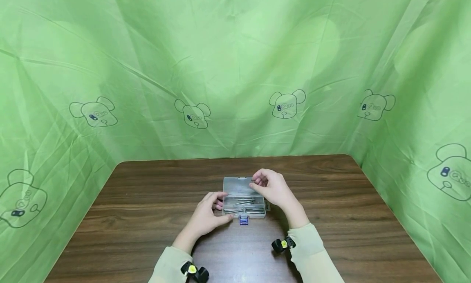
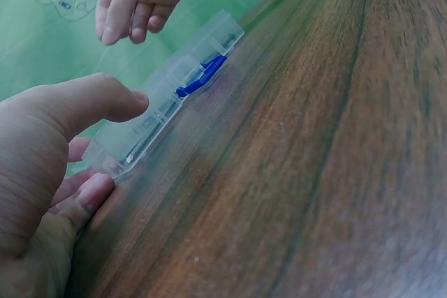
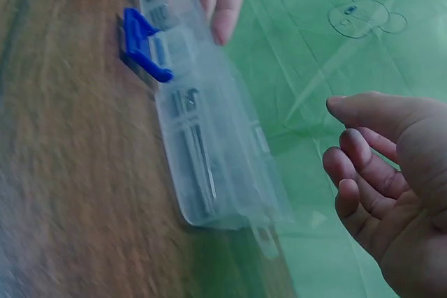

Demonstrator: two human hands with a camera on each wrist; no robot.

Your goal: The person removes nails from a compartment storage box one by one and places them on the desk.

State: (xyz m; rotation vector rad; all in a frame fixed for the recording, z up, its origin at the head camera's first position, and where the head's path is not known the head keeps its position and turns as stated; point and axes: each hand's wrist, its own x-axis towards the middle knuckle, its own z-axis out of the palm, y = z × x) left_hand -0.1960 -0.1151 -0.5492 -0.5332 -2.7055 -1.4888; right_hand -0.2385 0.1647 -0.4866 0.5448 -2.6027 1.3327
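A clear plastic storage box (image 1: 244, 212) lies on the table with its lid (image 1: 239, 186) tipped back. Several thin, silvery metal pieces (image 1: 243, 201) lie in its compartments. The blue latch (image 2: 202, 77) hangs at the front. My left hand (image 1: 206, 214) grips the left end of the box, thumb at the front and fingers at the side. By the lid's right edge is my right hand (image 1: 270, 187); in the right wrist view its loosely bent fingers (image 3: 356, 148) are apart from the box, with nothing seen between them.
The brown wood-grain table (image 1: 147, 201) extends to both sides of the box. Green cloth (image 1: 235, 70) printed with bear heads hangs behind and along the sides. Each wrist wears a small black camera (image 1: 283, 245) on a strap.
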